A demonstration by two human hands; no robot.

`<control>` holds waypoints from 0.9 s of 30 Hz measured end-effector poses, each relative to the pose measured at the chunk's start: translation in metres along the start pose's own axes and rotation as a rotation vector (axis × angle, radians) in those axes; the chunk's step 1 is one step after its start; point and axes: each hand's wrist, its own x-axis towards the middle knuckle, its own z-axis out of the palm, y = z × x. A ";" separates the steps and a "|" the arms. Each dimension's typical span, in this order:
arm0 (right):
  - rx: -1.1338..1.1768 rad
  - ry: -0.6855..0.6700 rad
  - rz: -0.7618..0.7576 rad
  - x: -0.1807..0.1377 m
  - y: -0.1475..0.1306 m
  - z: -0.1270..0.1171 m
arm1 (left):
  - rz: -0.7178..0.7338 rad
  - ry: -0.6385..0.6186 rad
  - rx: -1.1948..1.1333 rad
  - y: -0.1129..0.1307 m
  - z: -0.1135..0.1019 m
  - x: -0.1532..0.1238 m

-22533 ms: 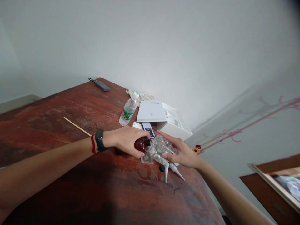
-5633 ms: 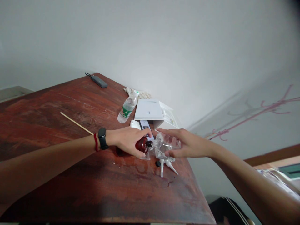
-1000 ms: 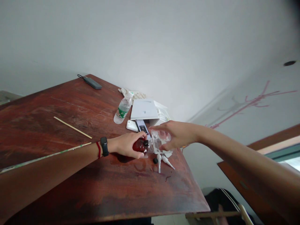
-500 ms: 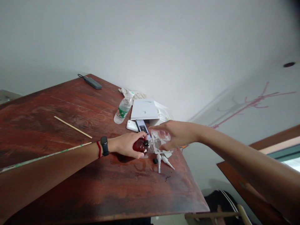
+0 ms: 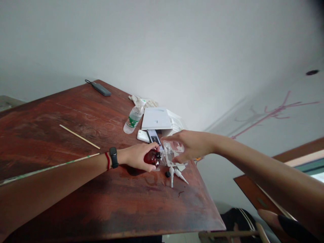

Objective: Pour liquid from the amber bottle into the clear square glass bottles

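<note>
My left hand (image 5: pixel 138 157) is wrapped round a small dark red bottle (image 5: pixel 151 157) lying on its side on the wooden table (image 5: pixel 76 189), its black neck pointing right. My right hand (image 5: pixel 191 144) grips a clear plastic container (image 5: pixel 172 152) pressed against the bottle's neck. A black watch and a red band sit on my left wrist. Just in front of the hands lie a small black cap (image 5: pixel 167 174) and two white nozzle pieces (image 5: pixel 177 174).
Behind the hands are a phone (image 5: pixel 153 137), a white case (image 5: pixel 142 135), a white box (image 5: pixel 157 118) and a water bottle (image 5: pixel 132 118). A thin wooden stick (image 5: pixel 79 136) lies to the left, a grey device (image 5: pixel 100 89) at the far corner. The table edge drops off right.
Both hands keep the same grip on the red bottle and the clear container. Only the camera view has shifted slightly.
</note>
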 end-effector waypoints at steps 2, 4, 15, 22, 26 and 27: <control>-0.003 0.001 -0.007 0.000 0.000 0.000 | -0.005 -0.003 -0.002 0.000 0.000 0.000; -0.007 0.006 -0.003 0.001 0.000 0.000 | -0.009 -0.005 -0.003 0.001 -0.001 0.000; -0.026 0.015 0.005 0.001 -0.001 0.001 | -0.027 -0.011 -0.026 0.001 -0.001 0.000; -0.042 -0.014 0.020 0.003 -0.004 -0.003 | -0.026 -0.008 -0.019 0.001 -0.001 -0.001; -0.040 -0.012 0.028 0.003 -0.007 -0.005 | -0.014 0.003 -0.023 0.000 0.000 -0.001; -0.039 -0.012 0.024 0.003 -0.007 -0.005 | -0.014 0.009 -0.026 0.000 0.000 -0.001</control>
